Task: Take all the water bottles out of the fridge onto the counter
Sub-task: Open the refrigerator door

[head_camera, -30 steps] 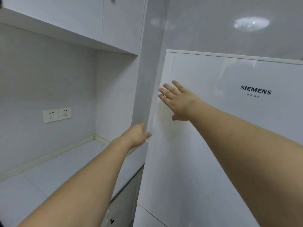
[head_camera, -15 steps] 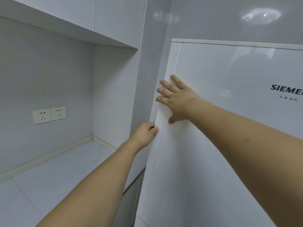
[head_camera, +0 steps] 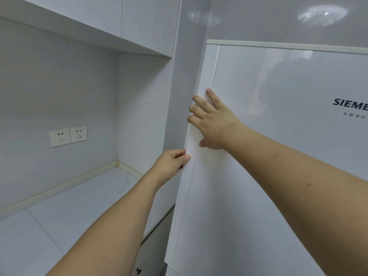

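Fridge door (head_camera: 268, 156) shut; no gap shows along its left edge. No water bottles in view, so presumably all are inside, behind the panel both hands are working on.

Left hand (head_camera: 171, 162): fingers curled round the door's left edge, thumb on the front face, fingertips tucked out of sight in the narrow slot between door and wall panel (head_camera: 175, 96). How deep they reach I cannot tell; the edge hides them.

Right hand (head_camera: 211, 122): just above the left, palm flat on the door face, fingers spread and fairly straight, their tips at or slightly over the same edge. It looks to be pressing or steadying rather than gripping.

Risks from here:
- Slot beside the left hand is tight. A hard pull could scrape or pinch knuckles against the wall panel.
- The left hand's hold is fingertips only on a smooth glossy edge; if the seal resists, the fingers may slip off.
- If the right palm pushes inward while the left pulls, the two work against each other and the door stays put.
- A sudden release of the seal could swing the door toward the person's head and rattle any bottles in the door shelves.

Counter (head_camera: 59, 216) lies below and to the left of the left hand, beneath the wall sockets (head_camera: 68, 136), an easy reach once the door swings.
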Tool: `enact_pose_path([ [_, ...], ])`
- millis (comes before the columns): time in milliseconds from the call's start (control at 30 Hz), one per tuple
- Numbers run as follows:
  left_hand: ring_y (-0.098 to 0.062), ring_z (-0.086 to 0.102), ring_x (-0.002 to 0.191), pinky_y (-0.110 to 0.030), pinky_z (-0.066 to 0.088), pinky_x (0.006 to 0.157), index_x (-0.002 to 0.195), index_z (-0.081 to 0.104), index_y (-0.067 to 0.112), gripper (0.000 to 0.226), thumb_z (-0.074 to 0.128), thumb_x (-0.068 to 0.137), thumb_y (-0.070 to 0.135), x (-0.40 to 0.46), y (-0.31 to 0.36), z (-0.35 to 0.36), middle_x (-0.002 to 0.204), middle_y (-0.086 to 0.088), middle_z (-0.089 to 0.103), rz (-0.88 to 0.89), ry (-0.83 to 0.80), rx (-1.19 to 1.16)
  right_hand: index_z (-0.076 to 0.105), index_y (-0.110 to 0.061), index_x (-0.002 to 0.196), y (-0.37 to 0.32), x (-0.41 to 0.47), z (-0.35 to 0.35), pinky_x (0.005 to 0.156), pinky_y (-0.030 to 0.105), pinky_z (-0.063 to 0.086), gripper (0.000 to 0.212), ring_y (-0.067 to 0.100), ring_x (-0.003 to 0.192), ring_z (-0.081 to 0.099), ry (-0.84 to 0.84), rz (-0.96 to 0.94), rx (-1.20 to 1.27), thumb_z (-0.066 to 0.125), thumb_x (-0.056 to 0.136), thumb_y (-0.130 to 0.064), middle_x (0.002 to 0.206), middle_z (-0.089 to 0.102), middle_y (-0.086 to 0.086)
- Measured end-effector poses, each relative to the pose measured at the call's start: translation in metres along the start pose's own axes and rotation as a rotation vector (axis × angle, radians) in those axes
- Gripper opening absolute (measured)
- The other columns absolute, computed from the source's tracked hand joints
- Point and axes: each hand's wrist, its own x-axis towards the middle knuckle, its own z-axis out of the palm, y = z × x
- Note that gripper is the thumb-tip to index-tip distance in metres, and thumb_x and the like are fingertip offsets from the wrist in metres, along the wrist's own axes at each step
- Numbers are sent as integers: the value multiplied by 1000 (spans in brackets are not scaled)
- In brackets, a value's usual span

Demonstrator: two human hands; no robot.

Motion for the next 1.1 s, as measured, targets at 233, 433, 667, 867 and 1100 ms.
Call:
enact_pose_path([
  [233, -15, 70, 101, -39, 49, 102, 115, 71, 13, 23, 56, 98, 19, -65, 14, -9, 105, 2, 75, 4, 64, 67, 29, -17, 148, -16, -36, -41, 115, 52, -14, 68, 29, 149, -6, 162, -28, 73, 45, 94, -55, 155, 20, 6],
  [433, -17, 70, 101, -43, 49, 102, 111, 72, 18, 21, 55, 98, 22, -151, 37, -1, 104, 3, 75, 6, 165, 136, 25, -19, 149, -30, -87, -88, 114, 51, -17, 67, 29, 148, -11, 250, -54, 84, 43, 95, -55, 158, 15, 4],
  [667, -11, 69, 101, -37, 49, 101, 111, 73, 18, 21, 56, 98, 23, -258, 65, 27, 102, 5, 75, 7, 292, 139, 25, -21, 149, -42, -160, -136, 112, 49, -20, 65, 29, 148, -14, 389, -95, 126, 41, 96, -54, 160, 10, 4],
  [867, 0, 66, 80, -21, 49, 81, 103, 75, 19, 18, 58, 97, 23, -337, 91, 58, 93, 6, 76, 20, 345, 209, 41, -22, 144, -46, -225, -167, 115, 50, -10, 67, 29, 150, 1, 529, -102, 173, 56, 88, -55, 156, 27, 3],
  [1100, 5, 64, 71, -12, 46, 69, 97, 76, 19, 16, 61, 94, 22, -397, 109, 92, 85, 10, 75, 10, 420, 228, 58, -22, 130, -44, -284, -189, 118, 53, 11, 67, 30, 146, 24, 663, -70, 117, 71, 74, -56, 146, 46, 3],
])
